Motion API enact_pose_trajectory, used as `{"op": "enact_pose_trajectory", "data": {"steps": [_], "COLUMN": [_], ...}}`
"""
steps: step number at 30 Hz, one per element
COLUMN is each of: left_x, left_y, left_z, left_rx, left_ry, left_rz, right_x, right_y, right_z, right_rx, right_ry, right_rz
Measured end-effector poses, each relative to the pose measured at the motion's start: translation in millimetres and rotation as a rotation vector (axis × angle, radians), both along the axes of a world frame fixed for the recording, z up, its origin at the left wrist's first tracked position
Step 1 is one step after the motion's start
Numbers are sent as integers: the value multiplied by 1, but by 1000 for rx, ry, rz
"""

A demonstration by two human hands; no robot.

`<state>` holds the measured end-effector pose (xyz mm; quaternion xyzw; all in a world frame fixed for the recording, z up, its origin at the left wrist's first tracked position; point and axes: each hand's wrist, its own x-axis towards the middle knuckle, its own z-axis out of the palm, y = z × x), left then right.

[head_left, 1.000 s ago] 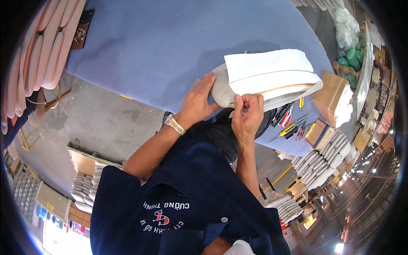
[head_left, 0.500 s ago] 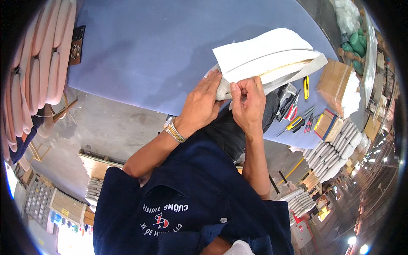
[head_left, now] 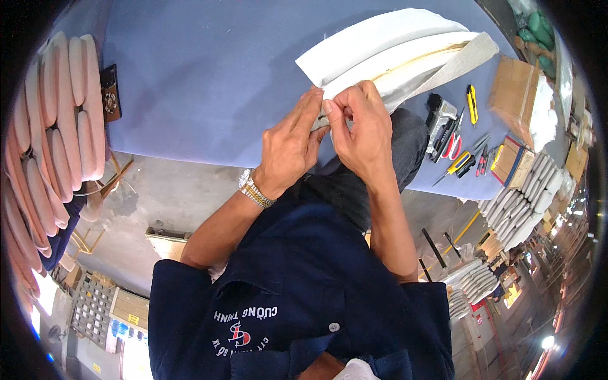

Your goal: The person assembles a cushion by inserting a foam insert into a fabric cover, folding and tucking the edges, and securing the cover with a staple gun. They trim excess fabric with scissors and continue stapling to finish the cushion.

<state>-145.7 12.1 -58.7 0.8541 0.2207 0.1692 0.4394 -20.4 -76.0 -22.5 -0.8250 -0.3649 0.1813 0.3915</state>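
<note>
A curved padded piece (head_left: 364, 69) lies at the near edge of the blue-topped table, one end toward me. White lining, a thin wood-coloured strip and a flap of grey fabric (head_left: 459, 63) show along it. My left hand (head_left: 291, 144) presses its near end, fingers together and thumb beneath. Close beside it, my right hand (head_left: 364, 130) pinches the fabric at that same end between thumb and bent forefinger. The hands hide most of the gripped end. Some grey fabric shows between them.
On the table at right are a staple gun (head_left: 440, 114), red-handled scissors (head_left: 451, 147), a yellow screwdriver (head_left: 459, 163) and a yellow utility knife (head_left: 472, 104). Beyond stands a cardboard box (head_left: 514, 95). Pink padded pieces (head_left: 57, 120) are stacked at left, near a dark phone-like object (head_left: 110, 93).
The view has shifted. Against the tools, the padded piece has moved left, and its grey flap spreads wider. My fingers have drawn closer together over the near end.
</note>
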Motion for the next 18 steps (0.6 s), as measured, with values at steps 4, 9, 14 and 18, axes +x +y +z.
{"op": "enact_pose_trajectory", "data": {"steps": [4,9,14,18], "left_x": [-1,-2,-2,-4], "left_y": [3,9,12,8], "left_z": [-3,-10,-17,-14], "left_rx": [-7,30,89,96], "left_ry": [-14,-36,-83,-58], "left_rz": [2,3,33,36], "right_x": [-3,8,63,124], "right_y": [0,-14,-93,-179], "right_z": [1,21,30,-59], "right_rx": [9,136,477,-134], "right_ry": [80,232,334,65], "right_rz": [-44,0,-310,-702]}}
